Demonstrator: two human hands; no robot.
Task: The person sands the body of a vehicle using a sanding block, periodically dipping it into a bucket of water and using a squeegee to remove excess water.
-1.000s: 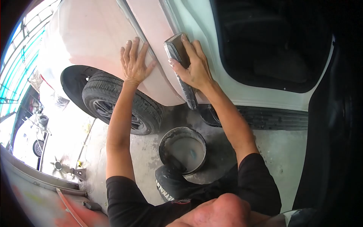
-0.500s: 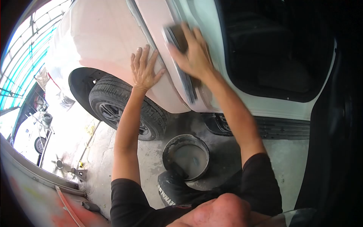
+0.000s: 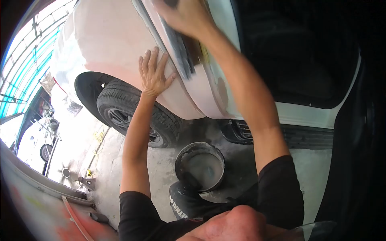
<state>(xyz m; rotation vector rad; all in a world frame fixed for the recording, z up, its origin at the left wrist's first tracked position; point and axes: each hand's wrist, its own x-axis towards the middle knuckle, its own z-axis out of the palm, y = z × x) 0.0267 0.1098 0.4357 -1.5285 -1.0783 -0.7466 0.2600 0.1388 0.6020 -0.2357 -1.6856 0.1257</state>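
Two bare hands are seen, and one long block [image 3: 179, 52] is held between them and the vehicle. The block is gripped by the right hand [image 3: 185, 16], the thumb being set on its left side; the hand is blurred and partly cut off by the top edge of the view, so its fingers cannot all be counted. The block is laid lengthwise along one pinkish strip [image 3: 205, 90] of bodywork, its lower end pointed toward the floor. Nothing is grasped by the left hand [image 3: 152, 74]: its grip is wide, with four fingers and one thumb spread flat on one pale pinkish panel [image 3: 110, 36], just beside the seam.

Beneath that panel, one large wheel [image 3: 138, 106] is partly covered by the left forearm. To the right, one dark opening [image 3: 297, 52] is framed by white bodywork, and one black running board [image 3: 309, 136] is set below it. One round bucket [image 3: 221, 160] is placed on the concrete floor [image 3: 163, 170], with cloudy grey liquid [image 3: 201, 168] held inside. Two black sleeves [image 3: 277, 176] are worn by the person. At far left, one smaller wheel [image 3: 46, 152] can be made out.
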